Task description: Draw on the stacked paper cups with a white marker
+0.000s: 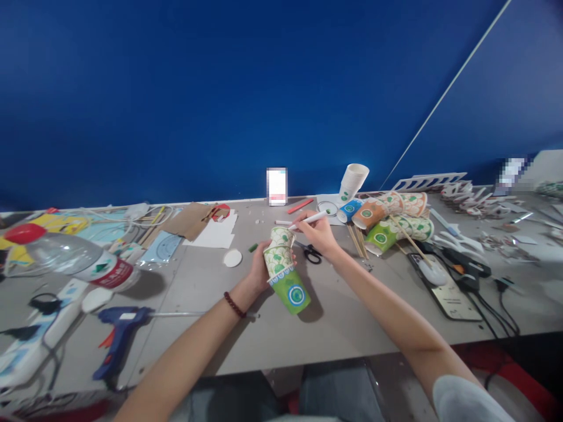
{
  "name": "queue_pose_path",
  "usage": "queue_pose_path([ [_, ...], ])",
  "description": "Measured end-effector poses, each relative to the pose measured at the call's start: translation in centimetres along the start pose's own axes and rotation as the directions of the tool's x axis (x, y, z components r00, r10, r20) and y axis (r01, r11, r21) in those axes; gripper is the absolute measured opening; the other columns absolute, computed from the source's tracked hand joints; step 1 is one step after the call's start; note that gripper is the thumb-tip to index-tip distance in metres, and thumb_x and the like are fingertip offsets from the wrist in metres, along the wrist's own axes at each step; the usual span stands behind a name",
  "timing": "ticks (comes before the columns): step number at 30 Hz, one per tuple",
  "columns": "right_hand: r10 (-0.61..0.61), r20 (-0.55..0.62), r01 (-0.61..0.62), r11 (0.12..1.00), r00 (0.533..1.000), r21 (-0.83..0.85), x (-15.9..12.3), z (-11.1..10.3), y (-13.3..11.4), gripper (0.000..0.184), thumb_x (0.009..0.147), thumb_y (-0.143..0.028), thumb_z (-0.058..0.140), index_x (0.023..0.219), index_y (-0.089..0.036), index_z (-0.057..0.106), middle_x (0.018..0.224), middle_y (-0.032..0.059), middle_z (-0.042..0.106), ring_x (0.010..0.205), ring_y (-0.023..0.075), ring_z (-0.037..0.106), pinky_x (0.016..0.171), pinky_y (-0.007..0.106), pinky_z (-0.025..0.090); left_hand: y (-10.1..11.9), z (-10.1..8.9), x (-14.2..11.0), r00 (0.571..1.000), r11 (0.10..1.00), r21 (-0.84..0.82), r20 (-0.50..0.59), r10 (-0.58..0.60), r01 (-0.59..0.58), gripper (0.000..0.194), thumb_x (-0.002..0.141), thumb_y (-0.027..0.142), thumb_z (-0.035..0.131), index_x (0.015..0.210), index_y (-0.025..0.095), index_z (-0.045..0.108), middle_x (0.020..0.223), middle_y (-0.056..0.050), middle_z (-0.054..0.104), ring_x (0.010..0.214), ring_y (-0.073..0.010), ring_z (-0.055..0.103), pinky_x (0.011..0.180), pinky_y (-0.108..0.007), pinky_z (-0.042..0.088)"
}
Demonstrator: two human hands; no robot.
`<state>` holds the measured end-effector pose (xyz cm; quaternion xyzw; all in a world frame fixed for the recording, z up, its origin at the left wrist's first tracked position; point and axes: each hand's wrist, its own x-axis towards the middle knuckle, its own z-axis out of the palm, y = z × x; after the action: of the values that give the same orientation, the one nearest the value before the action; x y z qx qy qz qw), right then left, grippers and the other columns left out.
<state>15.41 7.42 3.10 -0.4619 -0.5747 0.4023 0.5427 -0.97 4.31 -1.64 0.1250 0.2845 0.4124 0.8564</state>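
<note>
My left hand is closed around a tilted figure of joined paper cups, with green-and-white patterned cups above and a green cup at the lower end. A round blue-and-white emblem marks the green cup. My right hand pinches a white pen, its tip close to the top cup; whether it touches I cannot tell. Black-handled scissors lie just under my right hand. Left of the cups are a white paper disc and a small green pen cap-like piece.
At left are a plastic bottle, a blue glue gun and a power strip. A lit phone leans on the blue wall. More joined cups, stacked white cups and a black glue gun occupy the right.
</note>
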Motion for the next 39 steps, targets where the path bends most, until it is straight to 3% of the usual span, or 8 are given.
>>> queue_pose_path([
  [10, -0.065, 0.033, 0.070, 0.985, 0.997, -0.161, -0.2, 0.0, -0.4, 0.013, 0.072, -0.030, 0.061, 0.074, -0.018, 0.067, 0.076, 0.0032, 0.069, 0.073, 0.0190, 0.066, 0.065, 0.028, 0.052, 0.1, 0.7, -0.5, 0.998, 0.999, -0.045, -0.065, -0.024, 0.021, 0.042, 0.082, 0.039, 0.044, 0.094, 0.007, 0.068, 0.072, -0.014, 0.071, 0.067, -0.0259, 0.068, 0.073, -0.041, 0.055],
  [23, -0.099, 0.045, 0.107, 0.969, 0.994, -0.224, -0.4, 0.0, -0.4, 0.014, 0.073, -0.028, 0.059, 0.077, -0.017, 0.069, 0.075, 0.0034, 0.070, 0.069, 0.0174, 0.063, 0.062, 0.027, 0.049, 0.0, 1.1, -0.7, 0.997, 0.999, -0.045, -0.073, -0.011, 0.008, 0.039, 0.079, 0.036, 0.047, 0.095, 0.007, 0.068, 0.071, -0.014, 0.070, 0.069, -0.0266, 0.069, 0.073, -0.042, 0.056],
  [39, -0.051, 0.030, 0.056, 0.977, 0.998, -0.208, -0.4, 0.0, -0.7, 0.012, 0.068, -0.025, 0.058, 0.069, -0.017, 0.067, 0.070, 0.0029, 0.067, 0.064, 0.0164, 0.060, 0.059, 0.027, 0.045, -0.1, 1.4, -0.9, 0.993, 0.999, -0.042, -0.118, 0.006, -0.011, 0.041, 0.080, 0.035, 0.046, 0.099, 0.005, 0.067, 0.076, -0.016, 0.071, 0.075, -0.0287, 0.070, 0.079, -0.044, 0.055],
])
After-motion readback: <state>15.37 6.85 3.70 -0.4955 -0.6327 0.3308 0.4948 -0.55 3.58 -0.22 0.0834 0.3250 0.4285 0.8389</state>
